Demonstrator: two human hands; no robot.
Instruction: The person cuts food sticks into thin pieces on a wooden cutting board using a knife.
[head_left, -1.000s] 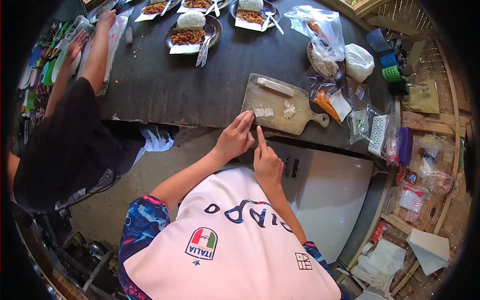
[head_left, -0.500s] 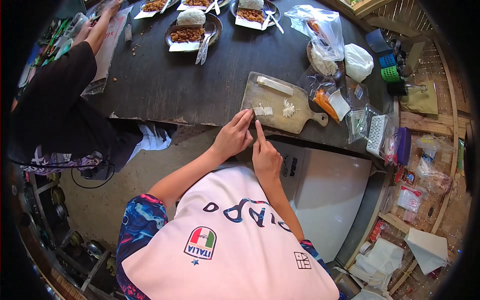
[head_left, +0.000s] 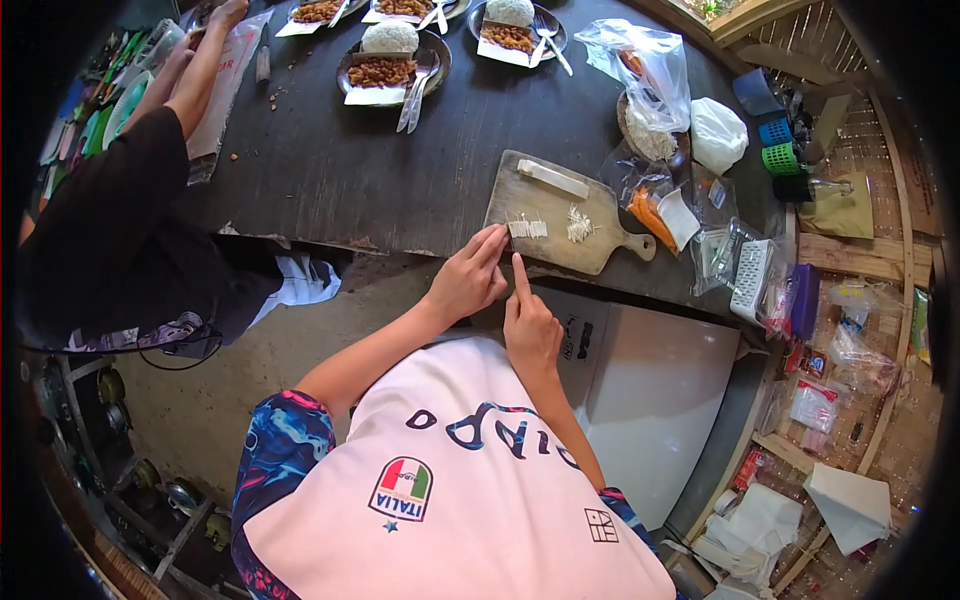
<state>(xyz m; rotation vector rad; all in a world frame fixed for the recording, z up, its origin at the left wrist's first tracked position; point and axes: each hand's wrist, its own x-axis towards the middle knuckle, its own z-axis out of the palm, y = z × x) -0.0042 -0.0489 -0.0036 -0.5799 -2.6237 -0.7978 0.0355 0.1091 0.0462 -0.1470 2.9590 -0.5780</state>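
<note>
A wooden cutting board (head_left: 556,248) lies near the table's front edge. On it are a long white block (head_left: 553,180), a row of thin white cut strips (head_left: 529,229) and a small heap of finer white shreds (head_left: 579,225). My left hand (head_left: 470,272) rests at the board's left front edge, fingers pressed together beside the strips; whatever lies under them is hidden. My right hand (head_left: 532,328) is curled with its index finger stretched toward the board. A thin dark knife blade shows faintly between the fingertips and the strips; its handle is hidden in my right hand.
Plates of rice and brown food (head_left: 393,70) with cutlery stand farther back. Right of the board lie bagged orange food (head_left: 652,216), a bowl of shredded white food (head_left: 652,138), plastic bags (head_left: 718,134) and a white basket (head_left: 752,273). A person in black (head_left: 110,230) works at left.
The view has shifted slightly, so the table sits a little lower. My right hand has drawn back slightly toward me; my left hand stays beside the strips.
</note>
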